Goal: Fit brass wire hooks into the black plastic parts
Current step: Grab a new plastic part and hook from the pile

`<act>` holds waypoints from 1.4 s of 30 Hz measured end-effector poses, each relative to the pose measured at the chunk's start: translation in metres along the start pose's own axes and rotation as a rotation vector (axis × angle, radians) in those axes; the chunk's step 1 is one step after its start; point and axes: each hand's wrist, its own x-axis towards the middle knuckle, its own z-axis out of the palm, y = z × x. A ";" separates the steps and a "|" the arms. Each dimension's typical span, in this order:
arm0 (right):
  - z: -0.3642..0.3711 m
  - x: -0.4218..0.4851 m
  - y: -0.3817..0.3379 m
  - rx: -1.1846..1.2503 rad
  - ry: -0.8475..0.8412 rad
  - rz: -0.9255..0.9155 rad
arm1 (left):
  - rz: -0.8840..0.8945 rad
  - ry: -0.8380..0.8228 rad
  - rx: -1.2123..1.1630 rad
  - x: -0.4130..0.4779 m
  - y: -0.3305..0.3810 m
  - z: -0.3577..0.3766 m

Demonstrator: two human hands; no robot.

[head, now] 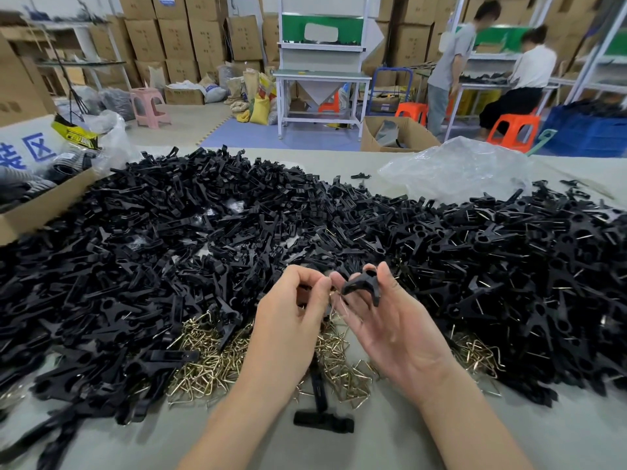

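black parts [237,215] are lying heaped across the bench [373,446]; right fingers [385,278] are pinching one part [360,283] up while left fingers [319,288] are nipping a hook [339,301], lining it up.

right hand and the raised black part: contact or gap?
Touching. Head view: the black plastic part lies across the fingers of the right hand, with the thumb pressed against it and no gap visible.

black plastic parts [237,215] in broad heap, brass wire hooks [210,364] piled beside
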 end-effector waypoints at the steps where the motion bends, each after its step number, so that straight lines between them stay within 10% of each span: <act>1: 0.001 0.000 0.001 0.010 0.008 0.011 | 0.020 -0.019 0.028 -0.001 0.000 0.000; 9: 0.002 0.000 0.002 0.003 0.064 -0.006 | 0.068 0.011 0.110 -0.001 -0.007 0.000; 32: -0.003 0.008 0.000 -0.156 0.058 -0.133 | -0.421 -0.035 -0.762 0.008 0.000 0.007; 42: -0.004 0.011 0.002 -0.299 0.061 -0.227 | -0.426 0.008 -0.604 0.010 0.000 0.002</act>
